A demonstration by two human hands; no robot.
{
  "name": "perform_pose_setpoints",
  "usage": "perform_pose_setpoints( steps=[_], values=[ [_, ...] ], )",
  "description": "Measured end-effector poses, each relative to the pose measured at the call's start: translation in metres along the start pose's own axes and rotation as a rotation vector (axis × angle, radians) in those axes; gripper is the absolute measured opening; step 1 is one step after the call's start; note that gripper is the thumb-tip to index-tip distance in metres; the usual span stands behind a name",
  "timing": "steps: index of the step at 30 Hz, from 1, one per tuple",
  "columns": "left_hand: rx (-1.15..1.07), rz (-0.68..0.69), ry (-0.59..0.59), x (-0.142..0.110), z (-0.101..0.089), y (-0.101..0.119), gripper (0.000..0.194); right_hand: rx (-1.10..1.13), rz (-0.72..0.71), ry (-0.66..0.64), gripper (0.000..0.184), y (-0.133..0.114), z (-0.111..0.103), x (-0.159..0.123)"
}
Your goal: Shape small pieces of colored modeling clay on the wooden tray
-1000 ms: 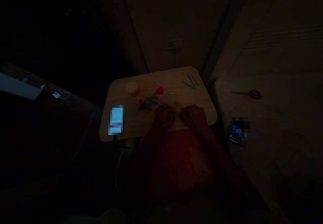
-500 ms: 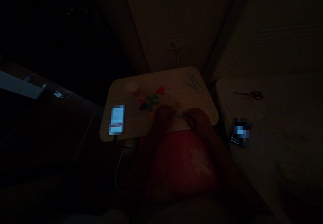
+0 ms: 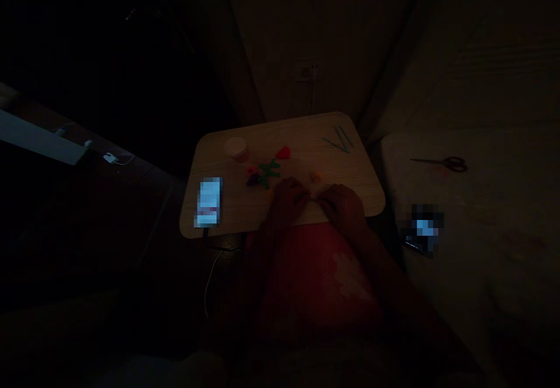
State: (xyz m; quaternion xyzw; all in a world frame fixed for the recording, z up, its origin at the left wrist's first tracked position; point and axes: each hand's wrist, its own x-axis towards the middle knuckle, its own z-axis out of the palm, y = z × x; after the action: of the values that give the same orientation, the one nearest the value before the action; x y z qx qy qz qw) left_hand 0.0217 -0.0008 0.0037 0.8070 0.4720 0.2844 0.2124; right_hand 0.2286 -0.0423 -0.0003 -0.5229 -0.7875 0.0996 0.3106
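Tabletop (image 3: 301, 131) of pale wood grain, rounded at the corners, dimly lit. Near its front edge, left hand (image 3: 289, 201) and right hand (image 3: 344, 204) with fingers curled downward, tips close to a thin strip (image 3: 312, 199) between them; too dark to tell whether pinching it or merely touching. Just beyond, a small uneven orange lump (image 3: 315, 176). Farther left, smooth green rolls (image 3: 269, 172) branching like twigs, beside a dark purple lump (image 3: 252, 180) and a pinkish-red piece (image 3: 251, 170); behind, a rounded red wedge (image 3: 284, 153). Toward the far edge, a round lidded tub (image 3: 237, 149) at left and slim, straight blue-green sticks (image 3: 336, 144) at right. Near the left edge, a phone (image 3: 208, 201), its screen pixelated beyond reading.
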Motion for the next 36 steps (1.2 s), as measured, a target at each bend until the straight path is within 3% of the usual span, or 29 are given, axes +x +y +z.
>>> perform_pose_setpoints(
  steps=[15,36],
  values=[
    [-0.018,-0.035,-0.038,0.007,0.001,0.0,0.004,0.047,-0.058,-0.042,0.027,0.005,-0.013,-0.006],
    [0.006,-0.012,-0.078,0.012,-0.002,-0.004,0.01,0.012,-0.029,-0.006,0.021,0.008,-0.003,0.009]
  ],
)
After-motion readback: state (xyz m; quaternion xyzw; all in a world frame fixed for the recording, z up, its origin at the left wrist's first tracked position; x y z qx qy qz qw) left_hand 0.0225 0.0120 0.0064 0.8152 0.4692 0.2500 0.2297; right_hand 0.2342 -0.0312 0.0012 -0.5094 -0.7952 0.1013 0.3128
